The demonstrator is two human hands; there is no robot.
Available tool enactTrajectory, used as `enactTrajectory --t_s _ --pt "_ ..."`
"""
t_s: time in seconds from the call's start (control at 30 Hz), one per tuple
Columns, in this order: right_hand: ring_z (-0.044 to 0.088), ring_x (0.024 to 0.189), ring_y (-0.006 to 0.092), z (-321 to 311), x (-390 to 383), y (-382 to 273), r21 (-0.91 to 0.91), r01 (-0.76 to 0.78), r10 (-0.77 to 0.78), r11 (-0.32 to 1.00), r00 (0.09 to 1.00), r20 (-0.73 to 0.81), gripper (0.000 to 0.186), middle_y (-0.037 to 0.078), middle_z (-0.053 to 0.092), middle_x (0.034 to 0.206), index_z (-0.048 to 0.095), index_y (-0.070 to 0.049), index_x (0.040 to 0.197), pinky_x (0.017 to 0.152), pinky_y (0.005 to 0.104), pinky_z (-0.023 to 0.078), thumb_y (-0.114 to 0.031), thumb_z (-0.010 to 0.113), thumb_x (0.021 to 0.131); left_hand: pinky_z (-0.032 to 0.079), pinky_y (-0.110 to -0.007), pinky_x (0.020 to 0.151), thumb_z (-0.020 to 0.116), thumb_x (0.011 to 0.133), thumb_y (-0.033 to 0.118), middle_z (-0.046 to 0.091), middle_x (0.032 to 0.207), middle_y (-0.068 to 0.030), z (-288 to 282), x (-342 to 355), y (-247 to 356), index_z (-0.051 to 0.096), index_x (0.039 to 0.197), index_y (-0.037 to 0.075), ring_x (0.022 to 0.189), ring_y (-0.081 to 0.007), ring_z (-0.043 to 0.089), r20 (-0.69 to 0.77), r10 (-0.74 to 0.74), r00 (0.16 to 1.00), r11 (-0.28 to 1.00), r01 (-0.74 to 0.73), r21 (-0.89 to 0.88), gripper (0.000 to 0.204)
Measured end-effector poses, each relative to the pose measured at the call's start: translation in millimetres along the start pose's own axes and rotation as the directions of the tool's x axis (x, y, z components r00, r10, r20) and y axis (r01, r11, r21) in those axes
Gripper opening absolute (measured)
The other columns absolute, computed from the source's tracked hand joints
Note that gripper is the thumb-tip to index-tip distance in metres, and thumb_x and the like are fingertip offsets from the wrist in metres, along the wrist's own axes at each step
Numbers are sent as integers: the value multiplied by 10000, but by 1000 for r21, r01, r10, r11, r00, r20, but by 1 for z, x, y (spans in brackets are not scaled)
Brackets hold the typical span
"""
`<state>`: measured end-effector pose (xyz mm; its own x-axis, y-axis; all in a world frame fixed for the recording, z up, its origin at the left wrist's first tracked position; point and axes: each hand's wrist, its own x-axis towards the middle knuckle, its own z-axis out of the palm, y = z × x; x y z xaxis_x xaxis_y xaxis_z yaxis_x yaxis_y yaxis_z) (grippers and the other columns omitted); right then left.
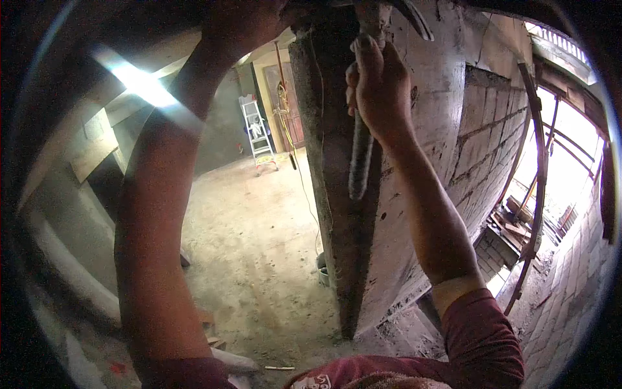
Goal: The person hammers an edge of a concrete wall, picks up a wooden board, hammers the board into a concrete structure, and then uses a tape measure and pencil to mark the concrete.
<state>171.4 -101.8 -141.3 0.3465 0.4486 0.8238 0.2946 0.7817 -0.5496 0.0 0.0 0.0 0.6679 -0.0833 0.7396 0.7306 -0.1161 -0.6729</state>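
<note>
I grip a claw hammer [360, 168] with my right hand [379, 91], fingers wrapped round its handle, the curved claw at the top edge. Behind it stands a rough concrete column [411, 227]. My left hand [249, 23] is raised at the top edge, left of the hammer; its fingers and whatever they touch are too dark and cut off to make out.
A stepladder [258, 129] stands by a doorway [288, 97] beyond the column, with a hanging cord nearby. On the right are a block wall [486, 123], curved-looking poles [538, 181] and loose boards. Dusty concrete floor [240, 214] spreads below; stairs or sloped slabs are at left.
</note>
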Motion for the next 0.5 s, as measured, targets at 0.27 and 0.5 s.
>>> enactTrajectory --t_s 0.27,0.5 --pt "528 423 133 16 2 6 63 35 -33 997 999 -24 398 41 534 600 529 -45 959 401 302 442 -440 489 991 532 -474 871 527 932 489 698 859 -174 7 -9 -3 711 932 46 835 -323 673 -304 108 947 991 -125 -39 481" --pt "578 493 171 9 15 16 -248 246 -275 937 957 -91 358 70 573 650 551 -56 1020 452 318 480 -411 528 981 536 -472 836 551 917 445 696 812 -138 -13 0 9 711 910 76 779 -310 673 41 -157 987 980 160 -117 402"
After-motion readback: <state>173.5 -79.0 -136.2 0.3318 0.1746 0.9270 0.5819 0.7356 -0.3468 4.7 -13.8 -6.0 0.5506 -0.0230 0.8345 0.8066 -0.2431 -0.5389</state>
